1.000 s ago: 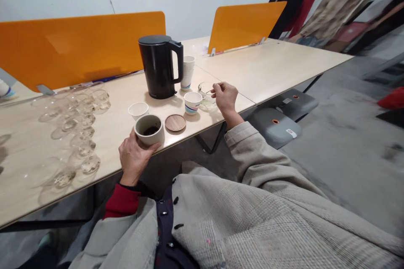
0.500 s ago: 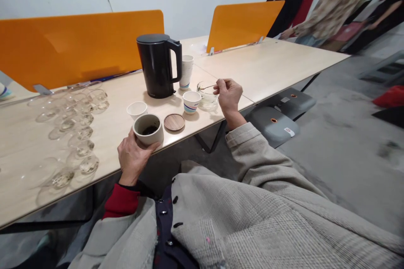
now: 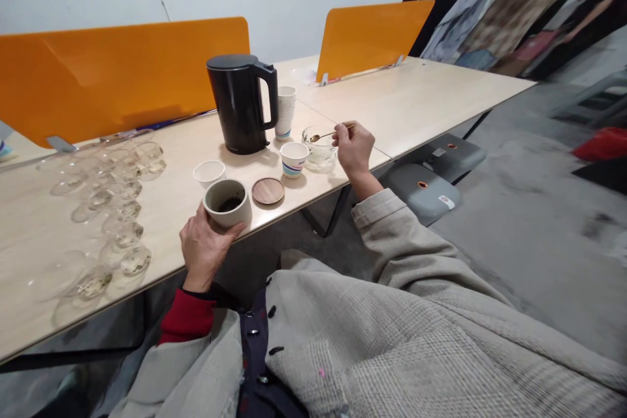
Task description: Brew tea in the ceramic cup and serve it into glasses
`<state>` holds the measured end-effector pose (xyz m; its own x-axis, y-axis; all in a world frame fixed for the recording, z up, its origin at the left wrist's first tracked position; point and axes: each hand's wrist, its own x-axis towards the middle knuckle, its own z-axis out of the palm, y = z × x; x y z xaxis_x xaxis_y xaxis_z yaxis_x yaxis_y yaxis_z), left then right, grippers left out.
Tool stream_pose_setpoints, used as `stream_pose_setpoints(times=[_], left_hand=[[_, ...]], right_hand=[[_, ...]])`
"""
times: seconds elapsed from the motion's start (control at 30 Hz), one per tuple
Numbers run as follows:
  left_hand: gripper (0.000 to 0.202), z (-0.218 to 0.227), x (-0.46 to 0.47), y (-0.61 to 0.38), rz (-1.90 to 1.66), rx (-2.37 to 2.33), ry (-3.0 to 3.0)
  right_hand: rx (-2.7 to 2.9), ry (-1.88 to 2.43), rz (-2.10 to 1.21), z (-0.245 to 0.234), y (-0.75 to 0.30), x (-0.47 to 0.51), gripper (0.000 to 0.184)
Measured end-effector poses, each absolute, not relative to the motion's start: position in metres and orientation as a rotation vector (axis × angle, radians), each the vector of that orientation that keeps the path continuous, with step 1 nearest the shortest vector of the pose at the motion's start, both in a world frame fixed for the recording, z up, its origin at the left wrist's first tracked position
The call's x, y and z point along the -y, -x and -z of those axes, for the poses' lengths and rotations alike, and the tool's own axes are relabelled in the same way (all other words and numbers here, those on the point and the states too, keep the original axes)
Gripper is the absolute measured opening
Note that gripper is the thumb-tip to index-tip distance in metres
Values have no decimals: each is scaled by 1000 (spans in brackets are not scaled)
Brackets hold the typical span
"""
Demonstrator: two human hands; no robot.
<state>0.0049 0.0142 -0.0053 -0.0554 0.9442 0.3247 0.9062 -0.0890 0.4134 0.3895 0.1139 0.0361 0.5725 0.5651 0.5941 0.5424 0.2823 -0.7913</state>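
Ceramic cup (image 3: 227, 217) gripped in left hand (image 3: 204, 248), tipped toward the camera; dark contents (image 3: 230, 204) inside (coffee, maybe, hard to tell). Right hand (image 3: 355, 149) pinches small spoon (image 3: 326, 136) over glass cup (image 3: 319, 155), likely to keep drips inside.

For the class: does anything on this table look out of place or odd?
No spill shows. The oddest sight is the crowd of clear glasses on the table, packed tight and running close to its front edge, just beside the left hand holding a dark-stained cup.
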Motion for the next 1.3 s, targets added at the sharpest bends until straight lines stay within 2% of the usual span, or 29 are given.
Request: stream_pose_setpoints(times=[0.2,0.53,0.73,0.97,1.3], left_hand=[[95,5,-15,-5,-809,-2085,-2103],[92,6,-14,-4,-842,-2071,-2125],[91,4,-14,-6,-823,-2084,-2114],[90,3,-14,-6,-811,-2078,-2108],[88,5,-14,-4,-821,-2077,-2120]], right_hand=[[989,1241,-83,-39,-385,-112,32],[960,1287,-158,-47,-376,-105,37],[951,1286,-174,-47,-376,-102,33],[1022,1399,-172,-38,-378,-102,21],[1179,1615,83,-36,-397,-112,20]])
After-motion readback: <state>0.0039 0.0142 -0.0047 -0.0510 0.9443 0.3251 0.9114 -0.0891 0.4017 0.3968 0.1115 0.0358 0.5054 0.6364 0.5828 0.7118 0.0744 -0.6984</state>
